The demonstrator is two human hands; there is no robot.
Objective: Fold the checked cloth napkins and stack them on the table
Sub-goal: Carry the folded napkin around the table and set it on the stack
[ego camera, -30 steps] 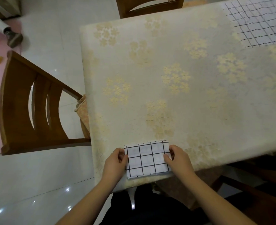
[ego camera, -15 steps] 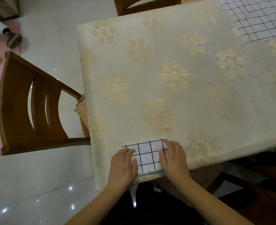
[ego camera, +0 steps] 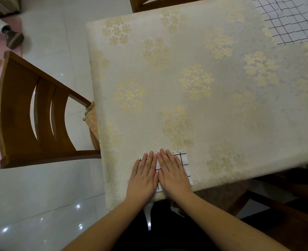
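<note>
A small folded white napkin with black checks (ego camera: 184,161) lies at the near edge of the table (ego camera: 194,109). My left hand (ego camera: 144,175) and my right hand (ego camera: 173,171) lie flat on it side by side, fingers straight, pressing it down. They hide most of the napkin; only its right part and a strip between the hands show. An unfolded checked napkin (ego camera: 292,19) is spread at the table's far right corner.
The table wears a cream cloth with gold flowers. A wooden chair (ego camera: 33,120) stands to the left on the white tiled floor, another chair back (ego camera: 164,3) at the far side. Dark wooden furniture sits low at the right.
My hands moved from the napkin's side edges inward and now lie flat together on top of it.
</note>
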